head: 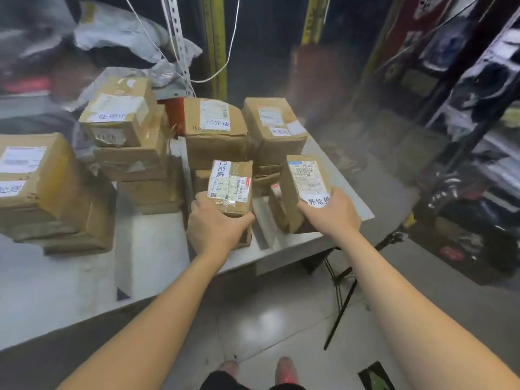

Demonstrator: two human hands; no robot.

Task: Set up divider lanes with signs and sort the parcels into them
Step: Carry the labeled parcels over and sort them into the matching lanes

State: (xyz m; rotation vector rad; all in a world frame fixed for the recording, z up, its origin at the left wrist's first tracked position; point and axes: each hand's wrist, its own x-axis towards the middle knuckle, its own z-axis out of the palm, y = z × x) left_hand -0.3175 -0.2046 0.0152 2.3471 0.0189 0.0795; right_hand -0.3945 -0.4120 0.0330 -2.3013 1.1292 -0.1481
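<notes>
Sorting step | left hand (216, 225) clasps taped parcel (231, 185) | right hand (332, 213) clasps labelled parcel (305, 181) | next, likely: set each down squarely by category.

Grey table (149, 249), lower left to centre of frame; top worn and scuffed. Glossy pale floor tiles (270, 319) below its near edge, catching a light reflection. My pink shoes (285, 368) at bottom centre. Black folding stand legs (342, 299) under the table's right corner, angled down to the floor. Top centre: perforated metal upright (177, 38), leaning, with a thin white cord (229, 54) looping down beside it. Yellow post (218, 46) just right of that. Dark shelving (478, 94) fills the right edge; contents blurred. Green-and-black item (375, 375) at bottom right, unidentifiable.
</notes>
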